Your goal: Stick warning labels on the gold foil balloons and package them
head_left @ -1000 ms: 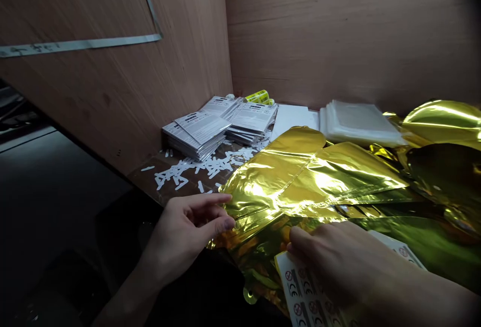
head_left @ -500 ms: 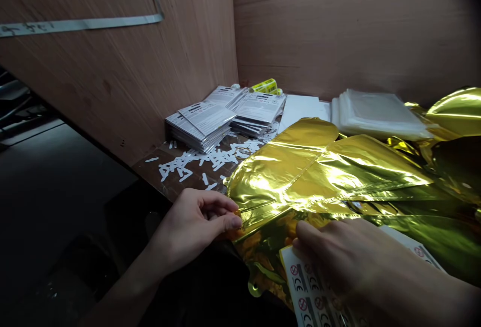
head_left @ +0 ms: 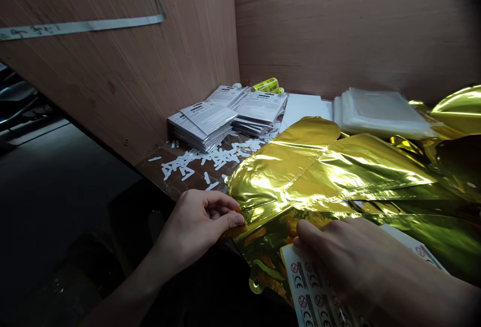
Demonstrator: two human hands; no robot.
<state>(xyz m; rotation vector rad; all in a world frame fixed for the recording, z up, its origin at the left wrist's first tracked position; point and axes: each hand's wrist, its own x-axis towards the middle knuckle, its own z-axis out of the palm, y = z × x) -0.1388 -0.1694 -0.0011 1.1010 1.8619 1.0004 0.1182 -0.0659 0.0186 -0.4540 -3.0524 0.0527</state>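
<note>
Gold foil sheets (head_left: 300, 167) spread over the right and middle of the table. My left hand (head_left: 206, 222) is closed, thumb against forefinger, pinching the foil's left edge. My right hand (head_left: 338, 247) lies over a white sticker sheet (head_left: 308, 287) printed with CE marks and red symbols. Its fingers curl against the foil, and their tips are hidden, so what they hold cannot be made out. Below the hands, a gold tab with a small hole (head_left: 256, 283) hangs at the table's front edge.
Stacks of printed packets (head_left: 205, 124) stand at the back left, with small white strips (head_left: 221, 156) scattered before them. Behind are a yellow roll (head_left: 266, 85), white card (head_left: 304, 111) and clear plastic bags (head_left: 379, 111). Wooden panels (head_left: 338, 26) rise behind and left.
The whole view has shifted slightly. Both hands stay in nearly the same places on the foil and the sticker sheet.
</note>
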